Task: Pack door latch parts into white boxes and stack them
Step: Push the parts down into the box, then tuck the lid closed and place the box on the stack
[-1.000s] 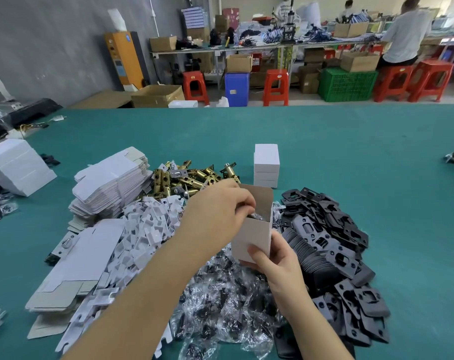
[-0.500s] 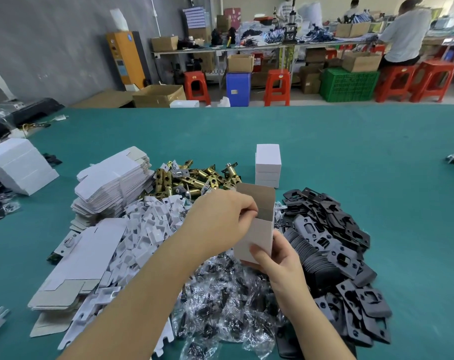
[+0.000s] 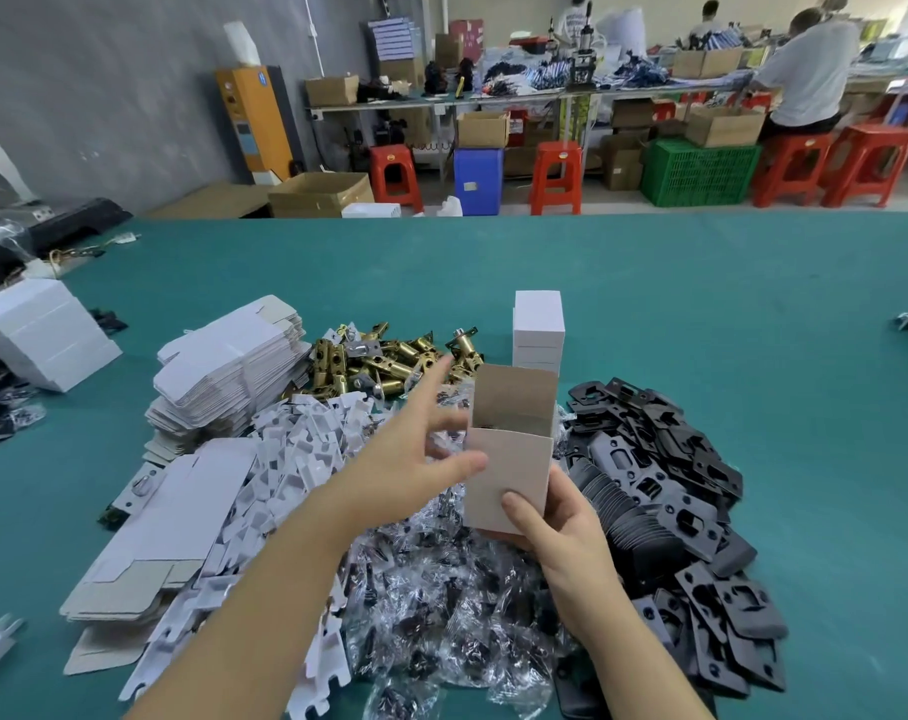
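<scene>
My right hand [image 3: 555,522] grips an upright white box [image 3: 503,465] from below, its brown lid flap standing open. My left hand [image 3: 415,449] hovers just left of the box with spread, straight fingers and holds nothing. Behind the box stands a stack of closed white boxes [image 3: 539,330]. Brass latch bolts [image 3: 384,361] lie heaped behind my left hand. Black strike plates [image 3: 670,511] are piled on the right, clear bags of screws [image 3: 441,589] lie below the box, and white plastic inserts [image 3: 296,459] lie to the left.
Flat unfolded box blanks are stacked at left [image 3: 223,376] and nearer me [image 3: 166,532]. A bundle of white boxes [image 3: 41,330] lies at the far left on the green table [image 3: 727,330]. Red stools, crates and seated workers fill the background.
My left hand has pulled out of the box mouth and opened, moving left and slightly up. The box in my right hand stays upright in nearly the same place.
</scene>
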Demonstrator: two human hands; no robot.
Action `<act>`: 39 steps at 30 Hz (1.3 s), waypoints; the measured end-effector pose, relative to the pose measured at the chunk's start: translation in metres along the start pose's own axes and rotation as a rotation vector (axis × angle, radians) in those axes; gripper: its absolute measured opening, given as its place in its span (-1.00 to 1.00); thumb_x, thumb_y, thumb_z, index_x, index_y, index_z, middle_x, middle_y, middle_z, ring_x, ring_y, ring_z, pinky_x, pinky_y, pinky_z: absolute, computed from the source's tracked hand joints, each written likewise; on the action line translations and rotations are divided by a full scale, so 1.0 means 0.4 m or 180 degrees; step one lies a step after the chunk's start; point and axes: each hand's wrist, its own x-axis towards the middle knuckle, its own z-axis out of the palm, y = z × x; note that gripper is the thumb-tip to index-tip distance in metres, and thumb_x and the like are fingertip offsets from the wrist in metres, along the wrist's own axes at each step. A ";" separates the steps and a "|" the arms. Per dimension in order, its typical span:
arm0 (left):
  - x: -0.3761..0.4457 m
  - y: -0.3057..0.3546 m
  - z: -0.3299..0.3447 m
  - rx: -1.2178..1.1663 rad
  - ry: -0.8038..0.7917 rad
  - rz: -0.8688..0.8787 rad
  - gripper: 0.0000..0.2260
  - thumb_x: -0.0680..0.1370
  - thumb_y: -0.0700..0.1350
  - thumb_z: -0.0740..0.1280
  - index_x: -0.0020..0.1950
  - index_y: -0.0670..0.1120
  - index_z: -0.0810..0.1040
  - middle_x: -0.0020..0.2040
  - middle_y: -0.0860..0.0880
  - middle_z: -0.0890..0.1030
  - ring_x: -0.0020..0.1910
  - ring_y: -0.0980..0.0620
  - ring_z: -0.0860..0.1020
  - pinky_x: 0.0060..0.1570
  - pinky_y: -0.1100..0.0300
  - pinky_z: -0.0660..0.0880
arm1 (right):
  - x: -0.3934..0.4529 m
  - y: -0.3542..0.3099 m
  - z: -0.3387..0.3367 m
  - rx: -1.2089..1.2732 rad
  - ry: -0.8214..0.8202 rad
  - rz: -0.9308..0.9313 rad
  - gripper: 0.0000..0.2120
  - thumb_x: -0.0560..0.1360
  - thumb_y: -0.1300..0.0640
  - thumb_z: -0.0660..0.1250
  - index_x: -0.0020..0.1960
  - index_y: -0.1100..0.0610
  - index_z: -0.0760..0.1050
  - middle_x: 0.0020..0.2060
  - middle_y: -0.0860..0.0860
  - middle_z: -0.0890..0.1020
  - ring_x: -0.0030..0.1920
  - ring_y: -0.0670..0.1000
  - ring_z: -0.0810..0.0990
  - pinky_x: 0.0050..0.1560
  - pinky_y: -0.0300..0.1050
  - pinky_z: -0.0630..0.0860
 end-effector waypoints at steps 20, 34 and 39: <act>-0.022 -0.104 0.050 0.0043 0.0166 0.0031 -0.48 0.57 -0.10 0.42 0.42 0.33 0.35 0.21 0.23 0.66 0.21 0.19 0.61 0.17 -0.04 0.62 | -0.015 0.003 -0.006 -0.1423 0.0445 -0.1107 -0.59 0.59 -0.05 0.33 0.40 -0.33 0.41 0.27 -0.10 0.58 0.25 -0.03 0.59 0.00 -0.16 0.66; -0.040 -0.113 0.094 0.0204 0.0780 0.0543 -0.21 0.56 -0.14 0.47 0.38 0.50 0.01 0.25 0.54 0.28 0.09 0.29 0.61 -0.09 0.31 0.61 | -0.017 -0.004 -0.003 -0.1960 0.0364 -0.1449 -0.54 0.63 0.15 0.22 0.36 -0.36 0.40 0.29 -0.25 0.45 0.31 0.02 0.50 0.18 0.09 0.58; -0.041 -0.127 0.104 0.0029 0.1015 0.0585 -0.42 0.56 -0.11 0.44 0.27 0.38 0.16 0.25 0.41 0.35 0.14 0.18 0.61 -0.07 0.16 0.64 | -0.018 -0.009 -0.001 -0.1961 0.0361 -0.1422 -0.56 0.63 0.15 0.23 0.34 -0.35 0.40 0.27 -0.24 0.45 0.28 0.01 0.51 0.13 0.09 0.60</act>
